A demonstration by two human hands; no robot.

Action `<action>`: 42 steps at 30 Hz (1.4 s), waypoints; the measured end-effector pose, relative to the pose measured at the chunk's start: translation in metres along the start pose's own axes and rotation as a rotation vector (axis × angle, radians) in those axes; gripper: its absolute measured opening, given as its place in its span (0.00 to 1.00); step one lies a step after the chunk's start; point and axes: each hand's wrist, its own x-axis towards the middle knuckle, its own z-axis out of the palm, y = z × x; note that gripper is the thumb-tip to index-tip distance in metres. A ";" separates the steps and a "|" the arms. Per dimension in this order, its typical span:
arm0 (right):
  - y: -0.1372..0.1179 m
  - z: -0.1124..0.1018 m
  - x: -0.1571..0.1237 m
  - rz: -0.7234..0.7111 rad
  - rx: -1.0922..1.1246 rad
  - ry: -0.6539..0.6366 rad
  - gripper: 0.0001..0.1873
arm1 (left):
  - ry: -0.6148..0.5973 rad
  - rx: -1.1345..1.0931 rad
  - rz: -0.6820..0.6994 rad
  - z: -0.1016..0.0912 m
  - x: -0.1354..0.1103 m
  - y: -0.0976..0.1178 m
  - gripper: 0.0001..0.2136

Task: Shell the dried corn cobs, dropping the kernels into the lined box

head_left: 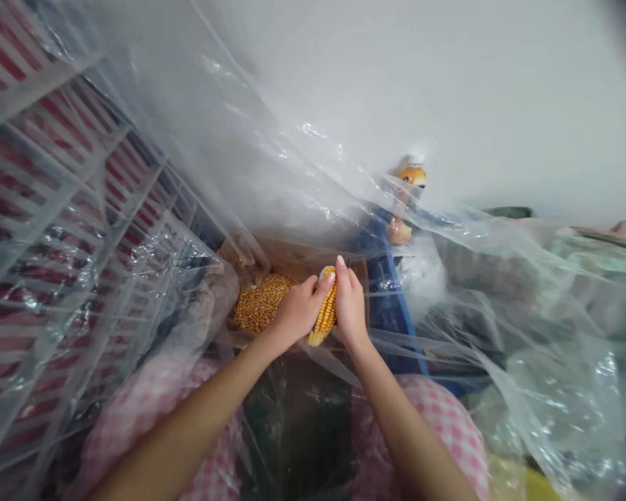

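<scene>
A corn cob (324,313) is held between both hands at the middle of the view, tilted so that its upper end points toward one o'clock and its lower end toward seven. It is gripped by the left hand (299,307), whose thumb is laid along the upper part of the kernels, probably so that the cob is steadied. The right hand (350,306) is set against the cob's three o'clock side with its fingers drawn together and pointed toward twelve; whether it is closed on the cob cannot be told. A thin dark tip (349,263) is seen beside these fingers, too small to be identified. Taken from the cob, a heap of loose kernels (263,303) is found at nine o'clock, gathered inside a cardboard box (305,252), whose walls presumably confine the grains. The cob is held above the box's three o'clock end, perhaps so that anything loose would be caught there. A blue crate (396,296) is placed at three o'clock, just beside the box, and an orange figure (412,177) is seen at one o'clock near the wall (474,90). Clear plastic sheeting (313,174) is draped across the surroundings, perhaps as a cover, and a pale slatted crate (46,90) is seen toward ten o'clock.
</scene>
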 end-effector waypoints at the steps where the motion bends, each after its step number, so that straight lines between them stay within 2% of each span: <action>1: 0.001 0.001 -0.001 0.000 0.002 0.009 0.21 | 0.012 -0.025 -0.002 0.003 -0.001 -0.001 0.27; 5: 0.004 0.004 -0.003 0.034 0.024 0.033 0.21 | 0.055 -0.100 -0.018 0.013 -0.003 -0.005 0.27; 10: 0.005 0.002 -0.001 0.040 0.133 0.013 0.20 | 0.067 -0.138 -0.150 0.013 0.007 -0.010 0.27; 13: 0.002 -0.001 0.001 0.045 0.165 -0.004 0.19 | 0.014 -0.115 -0.089 -0.001 0.013 -0.007 0.25; 17: -0.006 -0.001 0.000 -0.020 0.033 -0.001 0.20 | 0.072 0.041 0.004 -0.017 0.010 0.003 0.26; 22: -0.006 0.004 -0.006 -0.091 -0.114 -0.013 0.21 | 0.129 0.071 0.077 -0.005 0.003 0.008 0.23; 26: 0.000 0.005 -0.005 -0.052 -0.040 -0.025 0.21 | 0.166 0.038 0.013 -0.001 0.008 0.001 0.25; 30: -0.001 0.002 0.000 0.016 0.038 -0.060 0.21 | 0.118 -0.075 -0.054 -0.014 0.016 -0.001 0.26; 33: -0.005 0.000 -0.001 -0.060 -0.065 -0.039 0.20 | 0.043 -0.104 -0.010 -0.020 0.015 0.003 0.27; 36: -0.006 0.001 -0.003 -0.130 -0.135 -0.019 0.19 | 0.029 -0.055 0.071 -0.018 0.011 0.005 0.25; 39: -0.003 0.002 -0.003 -0.064 -0.048 -0.044 0.20 | 0.076 -0.036 0.048 -0.012 0.011 0.004 0.22; 42: -0.001 0.003 0.002 0.027 0.099 -0.069 0.20 | 0.038 -0.011 0.001 -0.014 0.015 0.001 0.18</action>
